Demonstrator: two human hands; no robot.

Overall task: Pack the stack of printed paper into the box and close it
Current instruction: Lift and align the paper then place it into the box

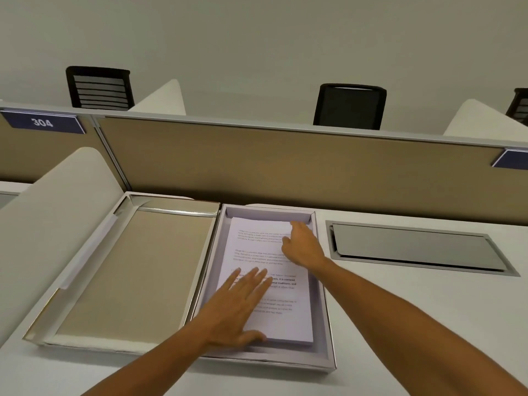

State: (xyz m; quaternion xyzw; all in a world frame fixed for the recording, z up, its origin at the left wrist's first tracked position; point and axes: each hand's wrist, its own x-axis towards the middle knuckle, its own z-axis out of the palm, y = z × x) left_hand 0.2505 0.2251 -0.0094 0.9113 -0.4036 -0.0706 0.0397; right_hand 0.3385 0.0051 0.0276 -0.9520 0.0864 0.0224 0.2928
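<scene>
Left hand [238, 307] flat, right hand [303, 244] reaching, both on boxed paper stack [288, 318].

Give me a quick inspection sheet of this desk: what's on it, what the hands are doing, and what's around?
Surface: white desk, with a closed metal hatch set into it.
Job's things: paper stack lies inside the open box; lid lies open, inside up, beside the box.
Clutter: nothing seen.
Hands: left hand flat on the stack's near part; right hand at its far right corner. Neither grips anything.
Cables: nothing seen.
Surroundings: tan partition, sign reading 304, black chairs beyond.
</scene>
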